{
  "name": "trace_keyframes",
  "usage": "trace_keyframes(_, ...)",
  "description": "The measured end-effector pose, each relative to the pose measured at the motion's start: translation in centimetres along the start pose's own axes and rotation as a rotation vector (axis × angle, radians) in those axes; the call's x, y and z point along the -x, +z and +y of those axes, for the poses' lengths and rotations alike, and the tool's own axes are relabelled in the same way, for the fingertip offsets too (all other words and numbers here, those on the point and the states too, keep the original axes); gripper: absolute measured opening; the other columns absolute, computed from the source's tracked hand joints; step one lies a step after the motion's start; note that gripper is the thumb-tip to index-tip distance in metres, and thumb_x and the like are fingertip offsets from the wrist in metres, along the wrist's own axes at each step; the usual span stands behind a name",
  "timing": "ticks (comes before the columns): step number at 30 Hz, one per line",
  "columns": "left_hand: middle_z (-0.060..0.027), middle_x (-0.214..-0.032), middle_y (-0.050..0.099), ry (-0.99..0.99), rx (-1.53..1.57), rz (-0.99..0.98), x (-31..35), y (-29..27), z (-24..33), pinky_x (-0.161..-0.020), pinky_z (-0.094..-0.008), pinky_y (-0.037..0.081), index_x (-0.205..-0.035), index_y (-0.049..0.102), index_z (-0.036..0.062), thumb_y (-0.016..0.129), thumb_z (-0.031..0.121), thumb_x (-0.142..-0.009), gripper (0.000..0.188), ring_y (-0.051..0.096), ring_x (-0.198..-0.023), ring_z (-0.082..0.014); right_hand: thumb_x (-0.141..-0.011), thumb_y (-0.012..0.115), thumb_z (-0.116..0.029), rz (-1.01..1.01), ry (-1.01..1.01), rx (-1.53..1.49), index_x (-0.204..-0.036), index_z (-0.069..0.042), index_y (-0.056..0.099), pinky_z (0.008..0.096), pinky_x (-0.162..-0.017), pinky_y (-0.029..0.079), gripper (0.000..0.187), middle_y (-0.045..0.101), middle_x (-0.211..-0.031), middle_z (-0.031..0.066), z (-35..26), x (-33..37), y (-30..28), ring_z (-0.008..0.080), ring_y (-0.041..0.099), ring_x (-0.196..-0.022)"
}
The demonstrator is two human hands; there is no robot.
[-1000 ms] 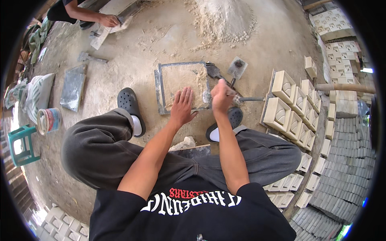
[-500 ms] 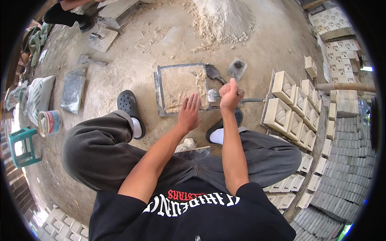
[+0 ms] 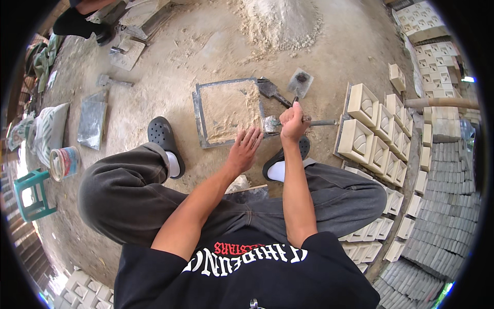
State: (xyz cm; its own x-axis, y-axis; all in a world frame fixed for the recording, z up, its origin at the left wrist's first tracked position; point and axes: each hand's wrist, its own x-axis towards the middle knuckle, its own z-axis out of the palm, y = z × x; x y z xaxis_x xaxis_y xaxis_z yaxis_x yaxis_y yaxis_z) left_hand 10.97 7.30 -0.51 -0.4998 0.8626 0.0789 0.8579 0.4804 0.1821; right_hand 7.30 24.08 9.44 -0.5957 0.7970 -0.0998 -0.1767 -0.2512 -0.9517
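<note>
A square mould with a dark metal frame point(image 3: 197, 121) lies on the ground in front of me, filled with pale, damp-looking powder point(image 3: 226, 108). My left hand point(image 3: 244, 150) rests at its near right corner, fingers stretched out, fingertips at the frame's edge and the powder. Just right of the mould, my right hand point(image 3: 294, 123) is closed around the handle of a hammer, thumb uppermost. Its dusty, blocky head point(image 3: 270, 123) is beside the mould's right side. Beyond my right hand lie a trowel point(image 3: 270, 89) and a small flat plate with a dark knob point(image 3: 300, 82).
Cast pale blocks point(image 3: 362, 104) stand in rows on the right, with stacked grey tiles point(image 3: 437, 190) farther out. A powder heap point(image 3: 282, 23) is ahead. Left lie another hammer point(image 3: 114, 81), a metal sheet point(image 3: 92, 121), a bucket point(image 3: 65, 163) and a green stool point(image 3: 33, 194). Another person's foot point(image 3: 82, 26) shows far left.
My left hand has slid a little right and nearer to me along the mould, off most of the powder. The right hand keeps its grip on the hammer. The view has shifted slightly.
</note>
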Motion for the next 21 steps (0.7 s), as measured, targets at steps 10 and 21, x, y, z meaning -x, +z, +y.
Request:
trace_keyframes(10,-0.0194,-0.156,0.028,-0.055,0.103,-0.010,-2.3,-0.3,-0.8,-0.119,-0.0444,0.016,-0.147,0.031,-0.0051,0.066,0.053,-0.078,0.096,0.023,-0.146,-0.0312,-0.094,0.054,-0.019,0.130,0.010,-0.214,-0.051,-0.015,0.029,0.0304,-0.037,0.023,0.049,0.031,-0.044,-0.0020,-0.3,-0.8,-1.2,0.0113,0.028,-0.035)
trace_keyframes(21,-0.0221,-0.156,0.024,-0.151,0.136,0.060,-6.2,-1.7,-5.6,-0.120,-0.0461,0.014,-0.149,0.025,-0.0065,0.054,0.075,-0.077,0.112,0.020,-0.147,-0.0337,-0.096,0.054,-0.020,-0.028,-0.081,0.012,-0.051,-0.014,0.031,0.0287,-0.041,0.024,0.051,0.034,-0.046,-0.0024,0.2,-1.4,1.2,0.0102,0.031,-0.039)
